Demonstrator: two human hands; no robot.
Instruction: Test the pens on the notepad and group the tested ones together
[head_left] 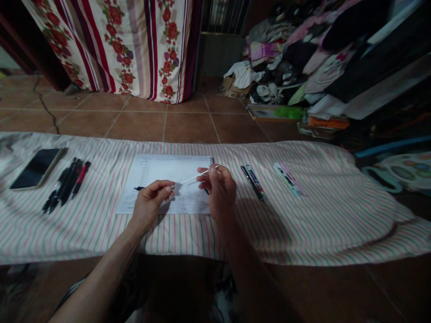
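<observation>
Over a white printed sheet [175, 163], my right hand [220, 186] pinches a thin white pen refill [192, 178] between thumb and fingers. The refill slants down to the left, its far end close to my left hand [153, 195] but apart from it. My left thumb and forefinger are closed on a small silvery piece [173, 186], too small to name. On the sheet, a black pen part [138, 188] shows left of my left hand. Another dark piece [206, 191] lies partly hidden beside my right hand.
Striped cloth [319, 224] covers the low table. At left lie a phone [37, 168] and several pens [65, 184]. Right of the sheet are dark pens [252, 181], then pastel pens [289, 179]. Beyond are a floral curtain [134, 49] and heaped clothes [289, 54].
</observation>
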